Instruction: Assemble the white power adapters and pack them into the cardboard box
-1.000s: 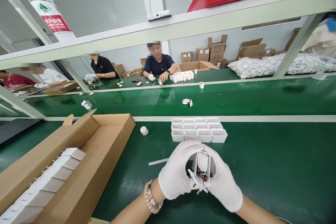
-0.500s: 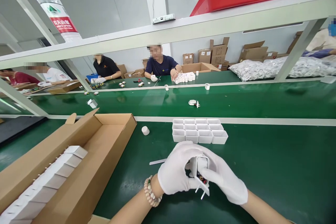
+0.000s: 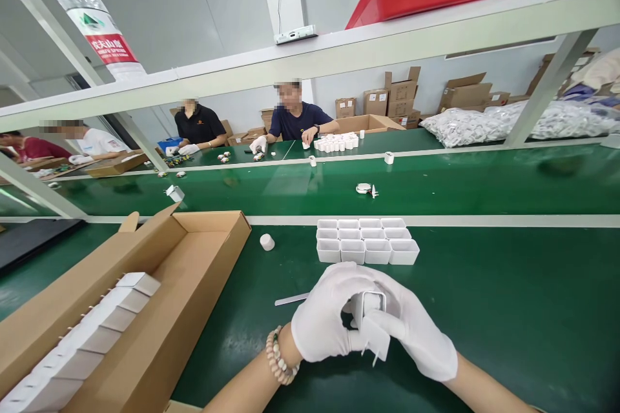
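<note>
Both my hands wear white gloves and meet over the green table in front of me. My left hand point(image 3: 323, 321) wraps round a small white charger housing point(image 3: 371, 303) from the left. My right hand point(image 3: 411, 332) grips it from the right and presses a white plug plate with metal prongs point(image 3: 376, 341) against its open end. A beaded bracelet sits on my left wrist. Just beyond my hands stands a block of several empty white housings point(image 3: 367, 240).
A long open cardboard box point(image 3: 159, 284) with a row of white housings lies at my left. A small white cap point(image 3: 266, 242) and a thin white strip point(image 3: 290, 300) lie on the table. Across the conveyor belt point(image 3: 436, 181), other people work at the far side.
The plug plate has swung up and closed over the housing's open end, hiding the coloured wires inside. Loose parts on the conveyor belt have drifted to the right.
</note>
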`<state>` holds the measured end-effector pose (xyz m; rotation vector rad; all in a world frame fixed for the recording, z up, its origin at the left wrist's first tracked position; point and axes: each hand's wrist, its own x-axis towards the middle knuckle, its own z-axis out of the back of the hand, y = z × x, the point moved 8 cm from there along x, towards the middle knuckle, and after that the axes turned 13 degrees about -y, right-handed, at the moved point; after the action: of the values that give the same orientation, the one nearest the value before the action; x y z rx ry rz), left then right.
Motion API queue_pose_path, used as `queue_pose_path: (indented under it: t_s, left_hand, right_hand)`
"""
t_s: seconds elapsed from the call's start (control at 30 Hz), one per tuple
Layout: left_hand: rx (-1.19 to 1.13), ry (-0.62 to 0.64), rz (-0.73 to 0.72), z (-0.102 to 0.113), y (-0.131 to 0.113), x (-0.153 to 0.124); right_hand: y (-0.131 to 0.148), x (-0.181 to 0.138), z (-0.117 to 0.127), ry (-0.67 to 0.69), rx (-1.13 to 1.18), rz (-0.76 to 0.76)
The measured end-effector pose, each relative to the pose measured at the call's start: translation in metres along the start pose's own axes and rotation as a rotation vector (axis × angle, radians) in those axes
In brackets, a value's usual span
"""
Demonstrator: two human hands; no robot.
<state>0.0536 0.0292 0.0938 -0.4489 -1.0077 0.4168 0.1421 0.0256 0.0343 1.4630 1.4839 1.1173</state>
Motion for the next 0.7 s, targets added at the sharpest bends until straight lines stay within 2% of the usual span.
queue_pose_path:
  t_s: [0.13, 0.27, 0.33, 0.47, 0.7]
  left_hand:
    - [0.005, -0.011, -0.023, -0.005, 0.001, -0.005]
    - [0.125, -0.084, -0.032, -0.009, 0.013, -0.018]
    - [0.197, -0.08, -0.068, -0.012, 0.02, -0.026]
    - [0.21, 0.034, -0.175, -0.018, 0.023, -0.035]
    - [0.003, 0.109, -0.165, -0.022, -0.004, -0.012]
  right_hand:
    - [0.0, -0.001, 0.003, -0.04, -0.001, 0.019]
    - [-0.002, -0.001, 0.008, -0.081, -0.004, 0.041]
    - [-0.003, -0.001, 0.006, -0.045, -0.002, 0.039]
    - [0.0, 0.002, -0.001, 0.07, -0.111, 0.069]
    - [0.005, 0.001, -0.013, 0.22, -0.341, 0.112]
